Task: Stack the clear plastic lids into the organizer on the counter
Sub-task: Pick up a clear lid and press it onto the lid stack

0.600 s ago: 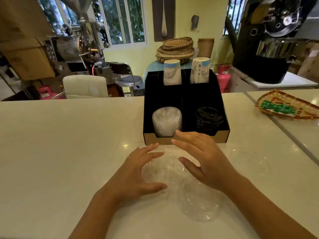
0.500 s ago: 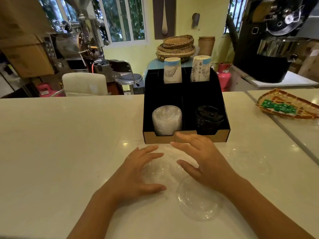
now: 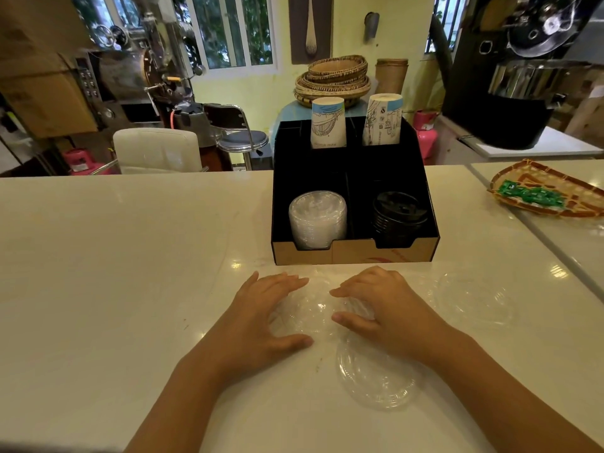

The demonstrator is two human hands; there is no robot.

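Note:
A black organizer (image 3: pixel 354 255) with a brown front edge stands on the white counter. Its front left compartment holds a stack of clear lids (image 3: pixel 317 219); the front right one holds black lids (image 3: pixel 398 217). Just in front of it, my left hand (image 3: pixel 261 318) and my right hand (image 3: pixel 389 308) curl around a clear plastic lid (image 3: pixel 310 312) on the counter, fingers and thumbs at its two sides. A second clear lid (image 3: pixel 379 377) lies near my right wrist. A third clear lid (image 3: pixel 474 299) lies to the right, apart from both hands.
Two paper cup stacks (image 3: pixel 328 124) (image 3: pixel 381 120) rise from the organizer's rear compartments. A woven tray (image 3: pixel 549 194) with green packets sits at the far right, beyond a seam in the counter. Coffee machines and chairs stand behind the counter.
Both hands have closed in around the lid between them; the right hand's fingers curled down and drew back from the organizer's front edge.

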